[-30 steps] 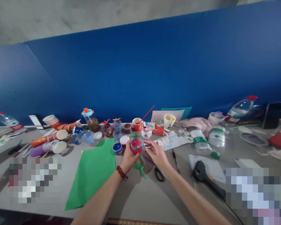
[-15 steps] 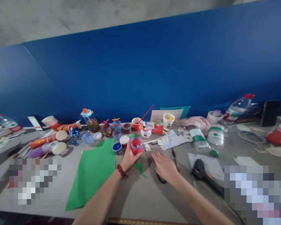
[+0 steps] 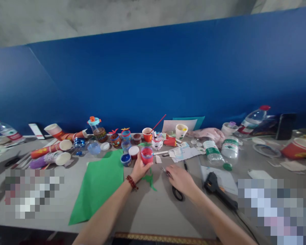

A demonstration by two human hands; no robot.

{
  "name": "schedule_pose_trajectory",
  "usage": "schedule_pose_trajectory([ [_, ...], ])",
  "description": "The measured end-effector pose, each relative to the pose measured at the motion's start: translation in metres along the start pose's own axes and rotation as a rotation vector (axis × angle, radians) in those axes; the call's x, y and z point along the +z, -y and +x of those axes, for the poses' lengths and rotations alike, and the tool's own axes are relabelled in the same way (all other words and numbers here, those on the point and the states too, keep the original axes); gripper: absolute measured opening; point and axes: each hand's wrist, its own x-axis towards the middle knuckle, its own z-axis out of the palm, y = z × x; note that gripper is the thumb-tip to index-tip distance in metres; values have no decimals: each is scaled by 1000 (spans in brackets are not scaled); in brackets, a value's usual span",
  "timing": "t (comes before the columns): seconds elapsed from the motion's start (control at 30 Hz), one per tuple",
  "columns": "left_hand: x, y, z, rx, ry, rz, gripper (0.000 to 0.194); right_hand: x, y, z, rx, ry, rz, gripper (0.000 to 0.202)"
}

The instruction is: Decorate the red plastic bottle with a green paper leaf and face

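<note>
My left hand (image 3: 140, 169), with a beaded bracelet at the wrist, is wrapped round a small red cup (image 3: 147, 156) with a bluish rim. My right hand (image 3: 177, 176) is closed over scissors (image 3: 177, 194); a black handle loop shows below the palm, and the blade tips stick out to the left of the fingers. Between the hands lies a cut green paper scrap (image 3: 150, 179). Left of the cup stand an open jar of blue paint (image 3: 125, 159) and a white-lidded jar (image 3: 134, 152). A large green sheet (image 3: 99, 187) lies flat to the left.
A black glue gun (image 3: 216, 190) with a cord lies right of my right arm. Behind stand a red paper cup (image 3: 147, 135) holding a red stick, a white cat-faced pot (image 3: 157, 144) and painted pots (image 3: 115, 139). Cut plastic bottles (image 3: 212, 152) are at the right, paper-cup tubes (image 3: 52, 149) at the left.
My right hand has closed round the scissors and drawn slightly up, showing more of the handle loop. My left hand still holds the red cup. The whole view has shifted slightly.
</note>
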Motion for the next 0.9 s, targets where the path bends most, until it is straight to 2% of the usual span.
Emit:
schedule_pose_trajectory([
  [0.13, 1, 0, 1, -30, -21, 11, 78, 2, -2, 1, -3, -87, 89, 24],
  [0.33, 0, 2, -7, -27, -29, 73, 84, 0, -7, 4, 48, -100, 109, 21],
  [0.43, -7, -7, -23, -6, -30, 96, 85, -3, -9, 15, 63, -103, 102, 23],
  [0.53, -18, -28, -42, 90, -69, 210, 80, -3, -7, 35, 58, -103, 106, 25],
  [0.6, -24, -43, -54, 172, -65, 282, 72, -1, -3, 51, 76, -104, 105, 28],
  [0.67, -26, -53, -64, 231, 26, 327, 49, 3, 0, 65, 109, -96, 102, 29],
  [0.77, -23, -56, -74, 206, 160, 334, 26, 8, 3, 77, 158, -98, 102, 29],
  [0.9, -19, -53, -76, 134, 232, 305, 15, 11, 3, 79, 200, -122, 127, 29],
])
